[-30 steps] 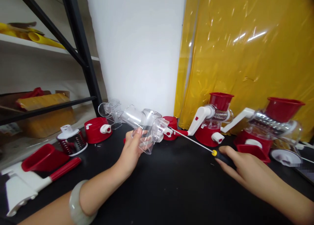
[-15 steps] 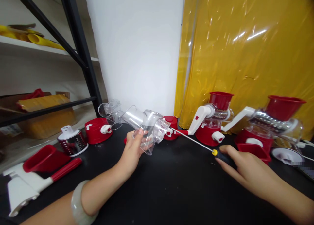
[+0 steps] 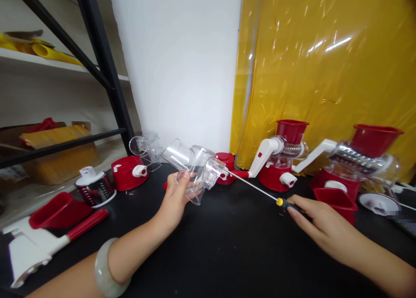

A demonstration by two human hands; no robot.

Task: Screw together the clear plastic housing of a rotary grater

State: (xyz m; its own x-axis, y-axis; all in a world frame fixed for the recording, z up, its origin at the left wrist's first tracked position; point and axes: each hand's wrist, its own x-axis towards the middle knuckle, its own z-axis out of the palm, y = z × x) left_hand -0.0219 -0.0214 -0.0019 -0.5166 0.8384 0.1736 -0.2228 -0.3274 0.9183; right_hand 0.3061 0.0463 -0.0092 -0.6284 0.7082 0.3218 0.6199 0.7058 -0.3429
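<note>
My left hand (image 3: 177, 196) is wrapped round a clear plastic grater housing (image 3: 198, 166), held tilted above the black table. In my right hand (image 3: 313, 218) is a screwdriver (image 3: 250, 184) with a long metal shaft and a black and yellow handle. Its tip meets the right end of the clear housing; what it touches inside is too small to make out. Behind the housing stands a red base (image 3: 226, 163) with a white knob. A second red base (image 3: 126, 173) sits to the left, near another clear housing (image 3: 146, 146).
Two assembled rotary graters (image 3: 281, 159) (image 3: 354, 168) stand at the right. On the left lie a drum blade (image 3: 95, 187), a red hopper (image 3: 60, 211) and a white crank part with a red handle (image 3: 87, 225). A black shelf frame (image 3: 108, 72) rises at the left.
My right hand and the screwdriver handle have shifted slightly left, toward the housing. The left hand keeps its hold, almost unmoved.
</note>
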